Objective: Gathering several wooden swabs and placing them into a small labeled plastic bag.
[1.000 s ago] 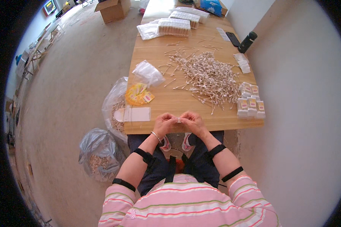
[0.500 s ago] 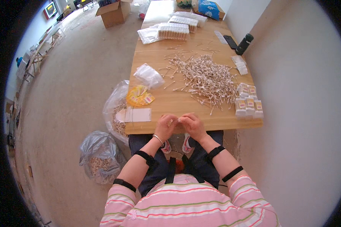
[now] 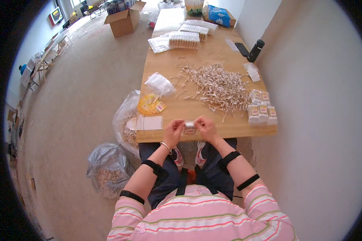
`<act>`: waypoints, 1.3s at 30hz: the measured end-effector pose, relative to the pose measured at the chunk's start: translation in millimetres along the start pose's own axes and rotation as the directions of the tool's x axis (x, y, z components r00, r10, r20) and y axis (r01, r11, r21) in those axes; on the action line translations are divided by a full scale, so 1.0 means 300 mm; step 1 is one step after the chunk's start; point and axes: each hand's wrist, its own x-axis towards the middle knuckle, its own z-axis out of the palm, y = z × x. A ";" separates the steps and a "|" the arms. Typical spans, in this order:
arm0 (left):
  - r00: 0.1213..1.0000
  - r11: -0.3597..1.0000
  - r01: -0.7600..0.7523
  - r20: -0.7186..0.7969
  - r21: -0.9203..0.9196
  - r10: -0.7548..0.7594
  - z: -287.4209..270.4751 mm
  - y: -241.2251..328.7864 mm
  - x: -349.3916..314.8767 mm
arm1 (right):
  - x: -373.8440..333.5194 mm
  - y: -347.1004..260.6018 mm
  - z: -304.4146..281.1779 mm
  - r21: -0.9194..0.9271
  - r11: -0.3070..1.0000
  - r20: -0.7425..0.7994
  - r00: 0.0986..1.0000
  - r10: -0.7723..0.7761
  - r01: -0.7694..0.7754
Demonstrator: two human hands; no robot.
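Plastic packet (image 3: 190, 125) with red-marked label (image 3: 190, 130)

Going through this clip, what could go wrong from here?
1. The small, clear plastic packet is pinched between the left hand and right hand, near the front edge of the light-brown wooden table; it might slip and drop.
2. Five white-filled clear packets sit close to the table's right edge; a bump could knock one off.
3. Loose, thin, white-tipped swabs lie heaped beside those packets; a careless reach might scatter them.
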 end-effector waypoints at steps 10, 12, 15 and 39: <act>0.924 0.898 -0.367 -0.013 0.241 0.381 -0.040 0.174 -0.021 | 0.018 -0.025 -0.043 0.541 0.521 0.398 0.747 0.532 -0.659; 0.888 0.882 -0.457 0.128 0.118 0.442 -0.039 0.179 -0.011 | 0.008 -0.027 -0.024 0.586 0.453 0.392 0.725 0.567 -0.671; 0.892 0.911 -0.404 0.260 0.089 0.370 -0.018 0.155 0.000 | -0.005 0.001 -0.023 0.556 0.447 0.422 0.701 0.574 -0.701; 0.979 0.978 0.191 0.056 0.083 -0.196 -0.039 -0.141 0.008 | -0.066 0.265 -0.480 0.821 0.533 -0.481 0.254 0.839 -0.205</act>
